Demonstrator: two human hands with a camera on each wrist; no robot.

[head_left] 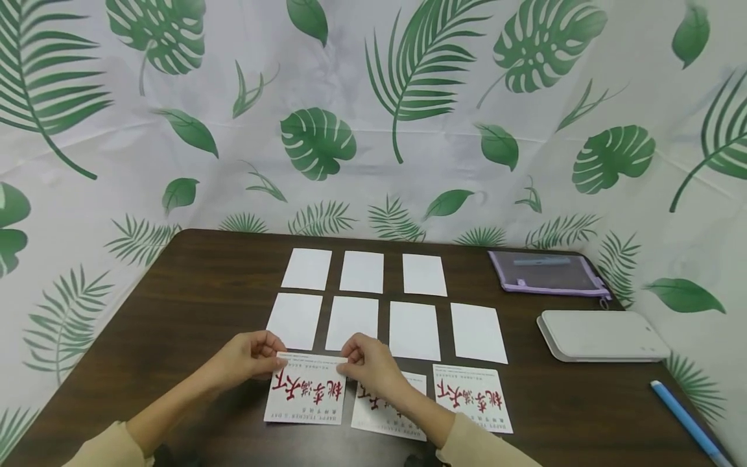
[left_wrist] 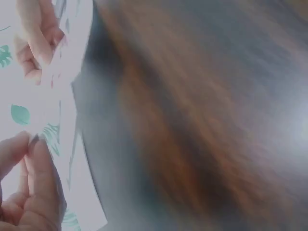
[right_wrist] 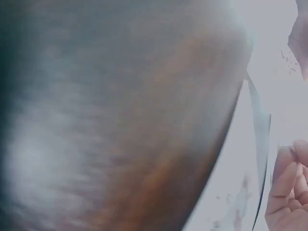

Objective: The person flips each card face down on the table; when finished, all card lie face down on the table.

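In the head view my left hand [head_left: 252, 357] pinches the upper left corner of a white card [head_left: 305, 397] with red Chinese characters and "HAPPY TEACHER'S DAY" print. My right hand [head_left: 376, 368] pinches the same card's upper right corner. The print appears upside down. Partly under my right forearm lies a second printed card [head_left: 388, 425], and a third printed card [head_left: 471, 408] is to its right. In the left wrist view the fingers [left_wrist: 41, 178] of my left hand meet at the card's edge. My right hand's fingertips [right_wrist: 284, 163] also come together in the right wrist view.
Blank white cards lie in two rows beyond the hands: three in the back row, such as one card [head_left: 362, 272], and several in the front row [head_left: 413, 331]. At right are a purple-edged mesh pouch [head_left: 548, 277], a white case [head_left: 607, 334] and a blue pen [head_left: 688, 418].
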